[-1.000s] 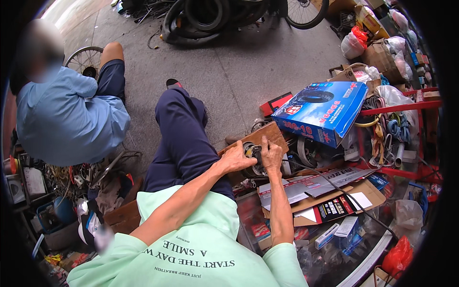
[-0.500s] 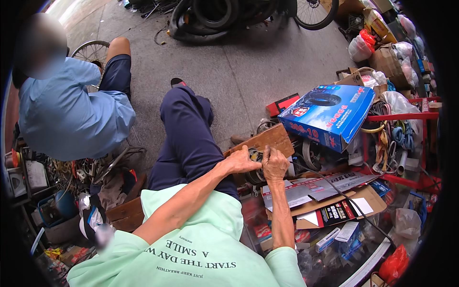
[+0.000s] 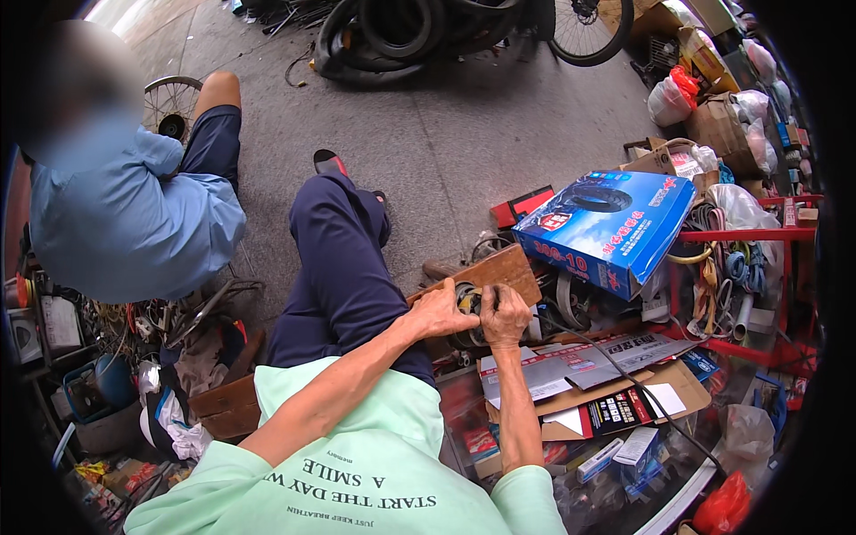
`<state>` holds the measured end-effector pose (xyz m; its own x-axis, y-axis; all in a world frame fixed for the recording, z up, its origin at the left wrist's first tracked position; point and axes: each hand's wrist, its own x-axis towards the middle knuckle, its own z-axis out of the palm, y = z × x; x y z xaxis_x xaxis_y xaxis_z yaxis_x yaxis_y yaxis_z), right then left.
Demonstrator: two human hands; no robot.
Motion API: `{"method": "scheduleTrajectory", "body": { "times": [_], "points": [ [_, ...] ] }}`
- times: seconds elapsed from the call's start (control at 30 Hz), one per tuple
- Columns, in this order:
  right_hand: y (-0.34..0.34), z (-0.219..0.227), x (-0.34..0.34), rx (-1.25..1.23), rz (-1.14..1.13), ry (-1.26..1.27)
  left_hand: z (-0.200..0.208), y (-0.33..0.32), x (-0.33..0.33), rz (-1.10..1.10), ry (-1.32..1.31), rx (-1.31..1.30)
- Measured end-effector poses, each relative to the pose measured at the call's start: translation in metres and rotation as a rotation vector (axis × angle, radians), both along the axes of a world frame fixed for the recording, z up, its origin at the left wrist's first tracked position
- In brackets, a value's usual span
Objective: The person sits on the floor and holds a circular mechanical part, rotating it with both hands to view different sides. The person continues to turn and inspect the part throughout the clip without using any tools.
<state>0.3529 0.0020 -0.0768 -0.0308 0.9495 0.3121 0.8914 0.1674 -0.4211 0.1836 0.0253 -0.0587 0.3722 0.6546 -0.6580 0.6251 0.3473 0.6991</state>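
Both hands meet at a round metal part [image 3: 465,296] with a yellowish inside, held against a wooden board [image 3: 502,273] just beyond my lap. My left hand [image 3: 439,312] is closed on its near left side, with the thumb pointing right toward the other hand. Close beside it, my right hand [image 3: 506,316] is curled into a fist, knuckles up, at the part's right side. Whatever its fingers pinch is hidden beneath them. A dark cable [image 3: 612,358] runs from near the right hand out to the lower right.
Right of the hands lie a blue tire box [image 3: 599,230], flattened cardboard [image 3: 615,401] and a red metal rack [image 3: 744,234]. Beyond, black tires [image 3: 392,36] are piled on the concrete floor. At left a person in a blue shirt [image 3: 134,218] sits by a spoked wheel [image 3: 171,105].
My view has shifted slightly. Both hands stay at the round part, in nearly the same pose. At left, the other person's head has moved right, and more of the wheel's hub shows.
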Motion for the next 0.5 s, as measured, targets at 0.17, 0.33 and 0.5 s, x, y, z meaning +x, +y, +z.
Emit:
{"method": "scheduleTrajectory", "body": {
  "times": [0.17,0.33,0.5],
  "points": [
    [0.005,0.003,0.001,-0.049,0.019,0.084,0.006,0.002,-0.003,0.011,-0.015,-0.023],
    [0.005,0.005,0.003,-0.123,-0.050,0.194,0.011,0.004,-0.003,0.006,-0.012,-0.028],
    [0.011,0.001,0.006,-0.181,-0.095,0.195,0.008,0.001,-0.001,0.012,-0.007,-0.003]
  ]
}}
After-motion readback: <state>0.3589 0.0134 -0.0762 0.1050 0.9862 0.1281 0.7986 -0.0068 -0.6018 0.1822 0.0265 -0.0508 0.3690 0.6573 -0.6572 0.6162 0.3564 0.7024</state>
